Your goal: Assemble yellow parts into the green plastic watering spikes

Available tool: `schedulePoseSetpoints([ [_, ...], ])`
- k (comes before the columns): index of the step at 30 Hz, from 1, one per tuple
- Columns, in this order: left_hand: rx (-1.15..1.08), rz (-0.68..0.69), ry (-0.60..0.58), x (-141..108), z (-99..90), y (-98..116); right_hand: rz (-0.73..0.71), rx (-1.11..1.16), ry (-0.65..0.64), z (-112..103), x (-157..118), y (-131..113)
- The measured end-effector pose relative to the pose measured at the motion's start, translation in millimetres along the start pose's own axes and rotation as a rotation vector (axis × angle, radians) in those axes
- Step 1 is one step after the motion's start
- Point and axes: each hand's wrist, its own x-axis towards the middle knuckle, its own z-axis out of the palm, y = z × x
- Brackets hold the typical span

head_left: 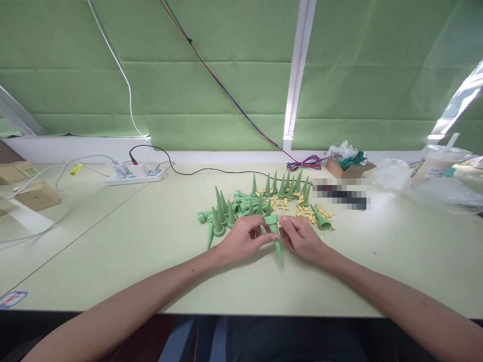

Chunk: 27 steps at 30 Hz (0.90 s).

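My left hand (247, 236) is closed on a green plastic plant watering spike (277, 246), its wide cap up and its tip pointing down toward me. Against the cap's right side, my right hand (302, 239) pinches a small yellow plastic piece, mostly covered by the fingers. Beyond my hands, several green spikes (219, 223) stand on their caps while others lie in a heap. Small yellow plastic pieces (281, 203) are scattered among them. A loose green cone (321, 219) lies just past my right hand, its open end toward me.
A white power strip (138, 176) with plugs and cables sits at the back left, near cardboard boxes (37, 196). At the back right are a small open carton (349, 168), plastic bags (392, 173) and a drink cup (433, 163). A blurred dark object (341, 194) lies behind the yellow pieces.
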Motion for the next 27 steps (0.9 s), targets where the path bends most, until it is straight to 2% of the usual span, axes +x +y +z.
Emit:
schedulePoseSetpoints([
  [9,0.128,0.182,0.047,-1.1,2.3,-2.9,0.046,0.024,0.01,1.1,0.9,-3.9],
  [16,0.16,0.399,0.102,-2.1,1.9,-2.3,0.07,0.072,-0.028,0.3,1.3,-9.6],
  [21,0.321,0.543,0.107,-3.4,0.6,-10.0,0.08,0.068,-0.064,-1.8,1.4,-8.4],
  [24,0.406,0.576,0.148,-2.7,1.1,-13.9,0.094,0.06,-0.068,-2.1,1.3,-6.6],
  [27,0.415,0.547,0.167,-2.6,2.0,-12.3,0.068,0.062,-0.038,-0.9,1.1,-6.8],
])
